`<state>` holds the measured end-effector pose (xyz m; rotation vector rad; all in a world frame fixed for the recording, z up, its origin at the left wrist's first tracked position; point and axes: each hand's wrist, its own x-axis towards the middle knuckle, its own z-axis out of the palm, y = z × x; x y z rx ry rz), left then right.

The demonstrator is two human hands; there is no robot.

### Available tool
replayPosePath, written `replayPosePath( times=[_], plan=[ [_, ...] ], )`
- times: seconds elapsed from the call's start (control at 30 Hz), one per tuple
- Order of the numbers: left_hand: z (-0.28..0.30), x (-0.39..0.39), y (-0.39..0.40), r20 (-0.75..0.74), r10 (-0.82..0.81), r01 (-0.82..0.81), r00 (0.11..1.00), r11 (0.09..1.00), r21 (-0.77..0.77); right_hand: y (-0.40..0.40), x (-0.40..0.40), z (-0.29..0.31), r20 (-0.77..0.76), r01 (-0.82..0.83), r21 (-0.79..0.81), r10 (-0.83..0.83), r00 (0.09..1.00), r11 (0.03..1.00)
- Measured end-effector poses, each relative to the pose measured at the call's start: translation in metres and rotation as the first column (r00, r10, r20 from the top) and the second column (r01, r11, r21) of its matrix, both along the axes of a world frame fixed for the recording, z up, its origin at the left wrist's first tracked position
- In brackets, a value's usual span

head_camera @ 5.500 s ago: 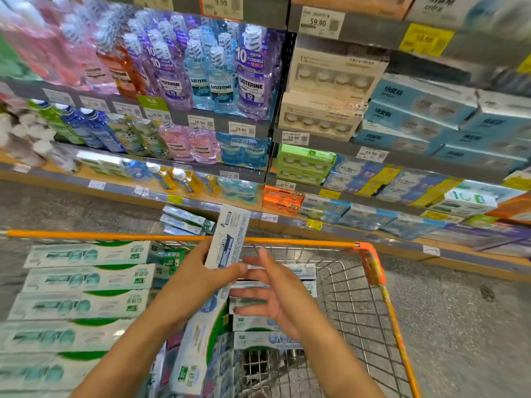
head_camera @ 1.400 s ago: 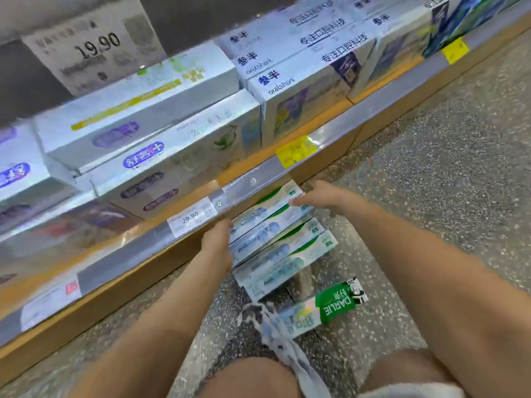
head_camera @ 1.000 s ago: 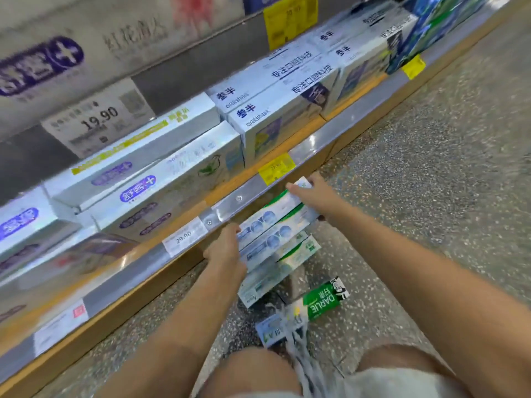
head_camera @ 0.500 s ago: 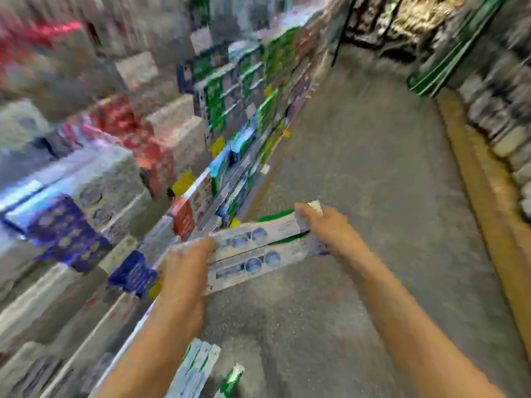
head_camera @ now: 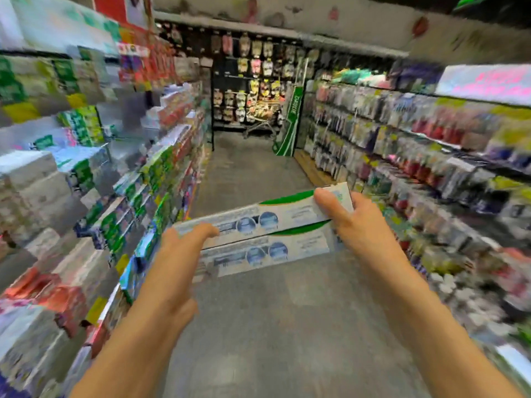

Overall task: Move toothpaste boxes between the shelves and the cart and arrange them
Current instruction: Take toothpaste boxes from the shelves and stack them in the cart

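Boxes: two long white toothpaste boxes (head_camera: 267, 234) with green arcs and blue circles, stacked, held level over the floor (head_camera: 273, 326).
Left hand (head_camera: 175, 259): fingers curled on the boxes' left end.
Right hand (head_camera: 347, 222): fingers clamped on their right end.
Shelves (head_camera: 94, 202): blurred, flanking the boxes.
Beyond the boxes: a cart (head_camera: 261, 119) at the aisle's end.

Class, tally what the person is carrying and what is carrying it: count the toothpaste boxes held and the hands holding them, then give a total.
Toothpaste boxes: 2, stacked
Hands: 2, left hand and right hand, one gripping each end
Total: 4
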<state>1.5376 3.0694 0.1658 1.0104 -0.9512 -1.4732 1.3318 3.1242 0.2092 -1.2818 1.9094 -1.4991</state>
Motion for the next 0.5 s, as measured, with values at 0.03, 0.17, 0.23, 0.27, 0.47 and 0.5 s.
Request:
replayPosePath(
  times=[0.03, 0.17, 0.23, 0.27, 0.47, 0.5],
  plan=[
    [0.007, -0.011, 0.010, -0.007, -0.042, 0.042, 0.999, 0.999, -0.014, 0.021, -0.008, 0.006, 0.021, 0.044, -0.008, -0.043, 0.999, 0.999],
    [0.036, -0.067, 0.057, 0.012, -0.287, 0.287, 0.958, 0.953, -0.100, 0.104, -0.048, 0.031, 0.096, 0.207, -0.081, -0.199, 0.975, 0.975],
    [0.047, -0.097, 0.082, 0.031, -0.388, 0.388, 0.921, 0.909, -0.151, 0.148, -0.068, 0.042, 0.124, 0.321, -0.121, -0.306, 0.944, 0.939],
    [0.054, -0.113, 0.096, 0.049, -0.434, 0.436, 0.900, 0.884, -0.168, 0.171, -0.077, 0.046, 0.153, 0.370, -0.139, -0.349, 0.924, 0.919],
    [0.089, -0.218, 0.216, 0.105, -0.709, 0.702, 0.698, 0.648, -0.295, 0.343, -0.131, 0.059, 0.279, 0.676, -0.279, -0.616, 0.736, 0.682],
    [0.090, -0.236, 0.240, 0.092, -0.749, 0.733, 0.657, 0.604, -0.313, 0.376, -0.140, 0.059, 0.299, 0.720, -0.302, -0.656, 0.693, 0.624]
  ],
)
